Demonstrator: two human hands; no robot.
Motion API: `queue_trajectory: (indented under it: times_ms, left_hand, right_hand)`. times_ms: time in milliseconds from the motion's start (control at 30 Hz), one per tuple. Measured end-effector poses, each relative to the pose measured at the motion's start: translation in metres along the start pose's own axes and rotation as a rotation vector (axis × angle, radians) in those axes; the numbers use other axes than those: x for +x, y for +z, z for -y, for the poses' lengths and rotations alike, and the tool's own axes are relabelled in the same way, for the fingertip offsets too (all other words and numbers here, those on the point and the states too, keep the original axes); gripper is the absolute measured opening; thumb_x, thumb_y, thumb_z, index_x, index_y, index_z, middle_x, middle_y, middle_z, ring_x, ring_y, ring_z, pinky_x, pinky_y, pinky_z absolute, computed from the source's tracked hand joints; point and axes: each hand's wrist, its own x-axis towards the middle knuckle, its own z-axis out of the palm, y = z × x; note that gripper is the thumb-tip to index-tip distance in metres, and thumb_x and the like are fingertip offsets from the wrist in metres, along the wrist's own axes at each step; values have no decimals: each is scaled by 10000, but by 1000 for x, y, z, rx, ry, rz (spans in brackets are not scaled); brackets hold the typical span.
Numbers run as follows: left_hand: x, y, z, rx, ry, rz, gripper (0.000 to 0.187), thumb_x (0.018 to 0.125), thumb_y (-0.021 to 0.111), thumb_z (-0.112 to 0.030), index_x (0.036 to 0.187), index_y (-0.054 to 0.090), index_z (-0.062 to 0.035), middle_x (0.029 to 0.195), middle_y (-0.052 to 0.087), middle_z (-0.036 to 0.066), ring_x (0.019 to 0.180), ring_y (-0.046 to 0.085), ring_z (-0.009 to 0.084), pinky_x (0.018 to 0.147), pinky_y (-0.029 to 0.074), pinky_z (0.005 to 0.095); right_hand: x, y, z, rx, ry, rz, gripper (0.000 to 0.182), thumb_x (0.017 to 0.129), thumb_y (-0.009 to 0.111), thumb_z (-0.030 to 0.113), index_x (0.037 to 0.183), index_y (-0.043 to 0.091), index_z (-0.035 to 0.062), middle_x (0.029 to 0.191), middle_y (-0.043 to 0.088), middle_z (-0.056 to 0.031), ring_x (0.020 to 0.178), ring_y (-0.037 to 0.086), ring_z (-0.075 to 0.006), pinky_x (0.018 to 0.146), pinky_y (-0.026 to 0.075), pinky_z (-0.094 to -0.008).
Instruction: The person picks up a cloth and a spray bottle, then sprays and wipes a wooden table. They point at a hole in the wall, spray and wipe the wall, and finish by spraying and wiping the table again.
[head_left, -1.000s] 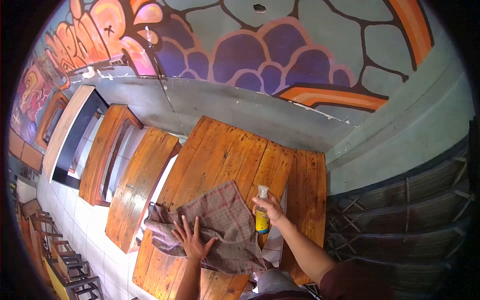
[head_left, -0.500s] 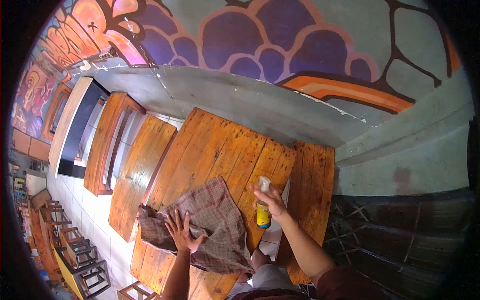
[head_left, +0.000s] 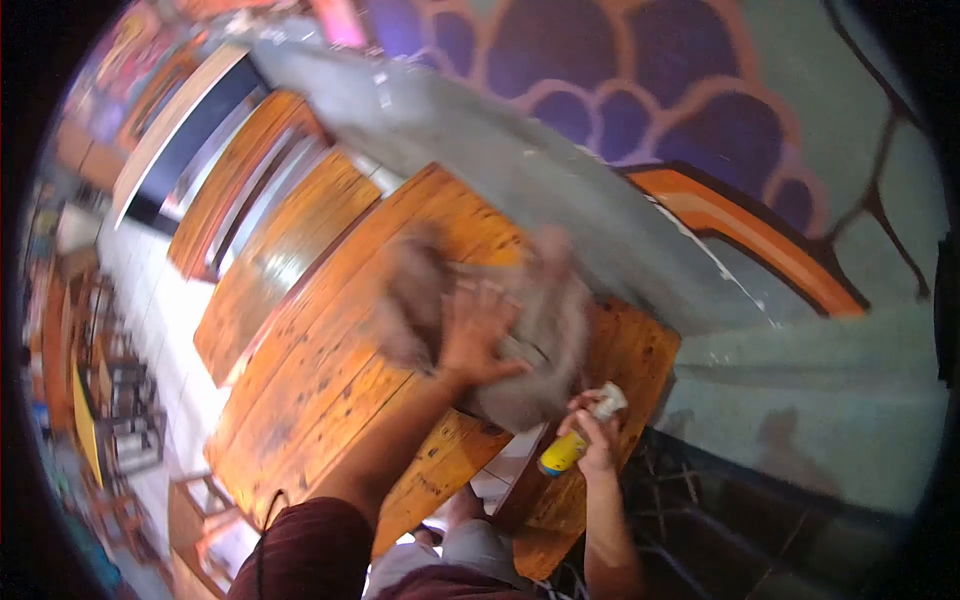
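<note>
My left hand (head_left: 480, 335) lies flat on a crumpled checked cloth (head_left: 562, 325), fingers stretched out and thumb apart. Both are blurred. The cloth bunches around the hand near the far right end of a wooden table (head_left: 310, 385). Off the table's right side, my right hand (head_left: 598, 440) is closed around a spray bottle (head_left: 563, 454) with a yellow body and a white spray head. The bottle is tilted, its head up to the right.
A wooden bench (head_left: 640, 350) stands on the right, between the table and the painted wall (head_left: 700, 270). Another bench-like wooden top (head_left: 285, 255) lies to the left. Several stools (head_left: 130, 410) stand farther left on the tiled floor.
My left hand has pushed the cloth up and right across the table, bunching it. My right hand has moved right and down with the spray bottle, which now tilts. The view has turned.
</note>
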Motion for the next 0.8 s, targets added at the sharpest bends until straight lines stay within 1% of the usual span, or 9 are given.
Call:
queue_trajectory:
  times_ms: [67, 167, 233, 333, 400, 467, 567, 667, 800]
  left_hand:
    - [-37, 43, -29, -185, 148, 17, 1006, 692, 619, -751, 1507, 290, -260, 1587, 171, 125, 1460, 72, 410, 1131, 69, 644]
    - [-92, 51, 8, -609, 330, 58, 1001, 725, 632, -723, 1508, 287, -203, 1570, 207, 144, 1457, 119, 391, 1155, 103, 585]
    - [-123, 46, 55, -732, 262, 127, 992, 755, 660, -669, 1499, 290, -125, 1550, 240, 171, 1453, 159, 368, 1170, 138, 516]
    - [-174, 4, 162, -363, -27, -11, 1016, 730, 733, -595, 1481, 293, -71, 1535, 253, 199, 1441, 192, 361, 1163, 191, 484]
    - [-232, -37, 204, -391, -538, -107, 1039, 728, 750, -549, 1508, 226, -107, 1543, 222, 211, 1442, 188, 360, 1164, 195, 467]
    - [-318, -54, 229, -186, -803, -233, 1050, 723, 753, -511, 1527, 184, -147, 1564, 172, 207, 1449, 151, 370, 1169, 173, 486]
    - [-467, -23, 263, 249, -983, 36, 1123, 713, 666, -641, 1552, 77, -181, 1602, 19, 176, 1425, 38, 518, 1143, 96, 606]
    - [-525, -14, 259, 227, -993, -10, 1176, 643, 592, -797, 1548, 143, -195, 1604, 38, 169, 1438, 37, 488, 1150, 60, 605]
    - [-491, -24, 296, 291, -1003, -187, 1072, 663, 711, -580, 1539, 200, -229, 1610, 108, 92, 1450, 54, 446, 1152, 77, 593]
  right_hand:
    - [0, -3, 14, -81, 26, 53, 478, 844, 620, 95, 1284, 442, 31, 993, 564, -130, 714, 594, -196, 641, 531, -355]
    - [8, 11, 20, -155, 1, 135, 479, 870, 588, 107, 1317, 427, 42, 978, 572, -104, 656, 603, -182, 626, 531, -327]
    - [12, 27, 12, -168, 21, 190, 492, 882, 589, 112, 1338, 416, 41, 986, 577, -105, 662, 607, -173, 637, 532, -324]
    - [13, 67, 2, -242, 186, 432, 527, 895, 615, 61, 1377, 404, 45, 1044, 587, -77, 739, 603, -110, 679, 535, -281]
    - [5, 94, -22, -205, 288, 495, 557, 890, 650, 88, 1393, 414, 70, 1056, 585, -66, 729, 598, -105, 664, 530, -268]
    - [-7, 117, -53, -236, 297, 588, 407, 891, 670, 122, 1266, 519, 79, 998, 593, -35, 695, 590, -86, 625, 511, -246]
    - [-35, 135, -100, -192, 380, 663, 136, 893, 673, 127, 956, 554, 105, 865, 581, 23, 640, 564, -49, 577, 473, -218]
    - [-62, 147, -133, -164, 394, 657, 134, 894, 664, 118, 968, 554, 97, 892, 602, 3, 644, 569, -59, 577, 476, -226]
    - [-99, 166, -144, -125, 484, 553, 192, 899, 648, 114, 1063, 555, 78, 918, 642, -45, 662, 593, -94, 610, 501, -255]
